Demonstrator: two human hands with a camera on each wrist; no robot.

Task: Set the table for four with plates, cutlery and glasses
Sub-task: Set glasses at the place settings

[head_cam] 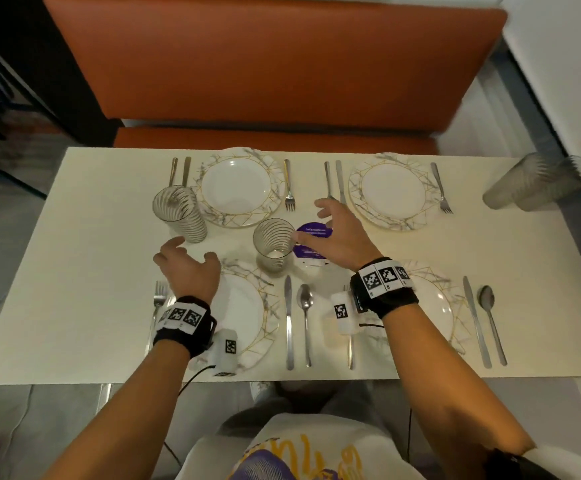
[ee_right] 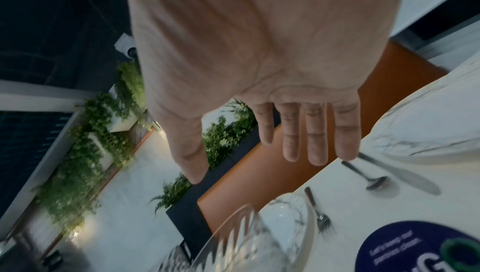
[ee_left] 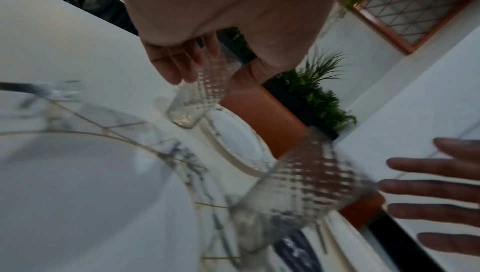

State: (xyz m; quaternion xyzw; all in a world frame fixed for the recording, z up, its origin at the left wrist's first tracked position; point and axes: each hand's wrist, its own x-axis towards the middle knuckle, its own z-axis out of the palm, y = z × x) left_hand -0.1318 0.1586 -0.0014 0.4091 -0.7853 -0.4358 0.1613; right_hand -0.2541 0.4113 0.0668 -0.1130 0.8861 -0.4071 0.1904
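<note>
Four marbled plates lie on the cream table [head_cam: 84, 271], each with cutlery beside it. A ribbed glass [head_cam: 180, 213] stands left of the far left plate [head_cam: 237, 187]. A second ribbed glass [head_cam: 274, 245] stands mid-table, above the near left plate [head_cam: 247, 313]. My left hand [head_cam: 192, 254] hovers with relaxed fingers just in front of the first glass [ee_left: 197, 95], holding nothing. My right hand [head_cam: 311, 223] is spread open right beside the second glass [ee_left: 298, 190], apart from it. Its fingers [ee_right: 298, 132] hang straight and empty. Two more glasses [head_cam: 538, 181] stand at the table's far right corner.
A round purple sign [head_cam: 313, 244] stands mid-table under my right hand. An orange bench [head_cam: 275, 64] runs along the far side. A knife [head_cam: 289, 320] and a spoon [head_cam: 305, 317] lie between the near plates. Planters with greenery [ee_right: 91, 153] line the room's edge.
</note>
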